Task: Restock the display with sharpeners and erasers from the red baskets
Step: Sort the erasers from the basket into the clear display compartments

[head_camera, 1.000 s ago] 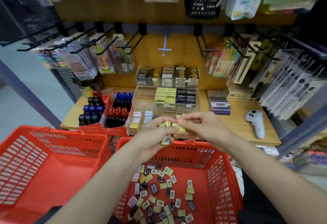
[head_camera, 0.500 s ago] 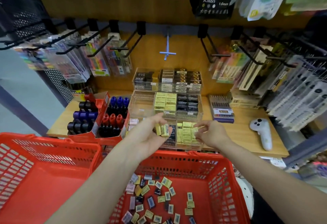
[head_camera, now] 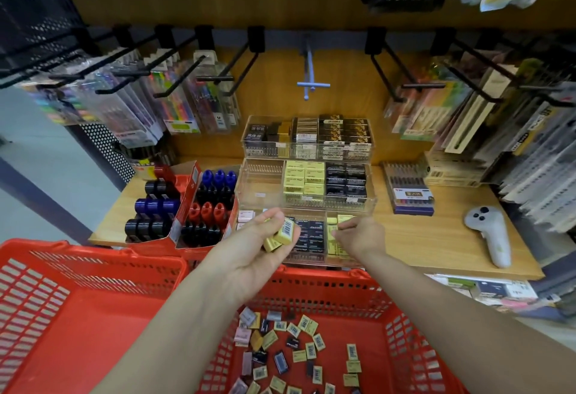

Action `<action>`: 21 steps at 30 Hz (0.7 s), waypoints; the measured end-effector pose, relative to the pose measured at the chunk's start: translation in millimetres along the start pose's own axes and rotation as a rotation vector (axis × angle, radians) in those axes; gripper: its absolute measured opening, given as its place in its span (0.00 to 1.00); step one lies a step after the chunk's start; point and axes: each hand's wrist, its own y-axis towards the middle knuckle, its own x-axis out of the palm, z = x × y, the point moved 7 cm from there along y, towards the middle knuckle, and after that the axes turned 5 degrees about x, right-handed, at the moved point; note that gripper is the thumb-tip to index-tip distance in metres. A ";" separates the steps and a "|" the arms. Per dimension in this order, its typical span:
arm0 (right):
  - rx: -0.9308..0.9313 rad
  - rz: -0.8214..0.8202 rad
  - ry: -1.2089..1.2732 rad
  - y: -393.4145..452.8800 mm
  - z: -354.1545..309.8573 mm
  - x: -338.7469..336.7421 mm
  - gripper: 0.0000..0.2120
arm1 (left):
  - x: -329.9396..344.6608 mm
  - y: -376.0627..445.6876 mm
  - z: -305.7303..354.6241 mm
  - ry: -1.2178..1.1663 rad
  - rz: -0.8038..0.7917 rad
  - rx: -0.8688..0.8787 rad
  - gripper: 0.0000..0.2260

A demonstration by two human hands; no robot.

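Erasers (head_camera: 282, 235), small yellow ones w/ barcode labels, sit in a clump in the left hand (head_camera: 258, 247); its grip is curled round them, thumb on top, held up just above and in front of the near clear tray (head_camera: 311, 258) on the bench (head_camera: 420, 238). Right hand (head_camera: 361, 236) is lower and further in, fingers bent down over the yellow stack at the tray's right compartment; whether it pinches one there I can't tell, fingertips are hidden.

Key relation: the yellow compartment lies to the right of and a bit beyond the left-hand clump, w/ the dark-eraser compartment between. Right hand is the nearer one to the slot, so prob. next eraser passes left to right across that gap. Topmost eraser's long axis tilts up-right, labels in tray look roughly crosswise, so it likely needs a turn before seating.

More loose erasers lie scattered in the right red basket (head_camera: 405, 315) below both arms; left red basket (head_camera: 78, 315) shows none.
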 end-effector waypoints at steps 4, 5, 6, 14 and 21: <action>-0.048 0.002 0.015 -16.4 -6.5 -9.5 0.04 | -0.1 -0.6 -4.9 -0.019 0.002 -0.008 0.06; -0.094 -0.001 0.002 -23.1 -12.3 -15.6 0.05 | 0.1 -0.4 -6.6 -0.030 -0.002 -0.013 0.06; -0.150 -0.029 0.021 -31.9 -20.3 -21.2 0.06 | 0.5 -0.1 -8.3 -0.039 -0.006 -0.018 0.06; -0.383 -0.578 0.265 -117.9 -80.2 -30.7 0.11 | 10.9 3.5 -25.5 0.102 -0.039 0.026 0.06; -0.476 -0.488 0.232 -131.4 -70.3 -53.1 0.10 | 8.9 -1.3 -26.6 0.081 -0.027 0.043 0.06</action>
